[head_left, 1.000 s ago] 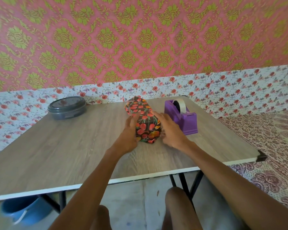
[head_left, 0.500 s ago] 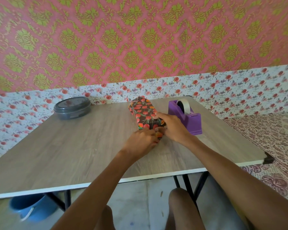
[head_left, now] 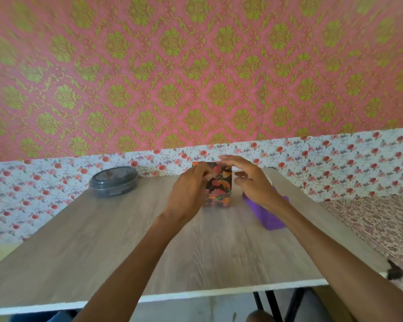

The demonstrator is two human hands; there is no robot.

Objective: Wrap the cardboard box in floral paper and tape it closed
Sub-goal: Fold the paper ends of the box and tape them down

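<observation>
A wooden table [head_left: 79, 240] carries 1 round grey lidded container [head_left: 113, 181] near its far left corner. Behind it, a pink wall [head_left: 196, 77] with green motifs rises above a rose-print strip [head_left: 335, 163]. A patterned cloth [head_left: 370, 219] lies to the right. Under the table's near left edge shows a blue thing [head_left: 44, 318], perhaps a bucket.

Just right of wrapped box [head_left: 220, 182], tape dispenser [head_left: 272, 219] blocks passage; lidded container [head_left: 113, 182] well left; open tabletop [head_left: 126, 228] between.

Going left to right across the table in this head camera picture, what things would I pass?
Grey lidded container → left hand → floral-wrapped box, standing upright → purple tape dispenser. The right hand overlaps both box and dispenser, so it is left out of the order.
</observation>
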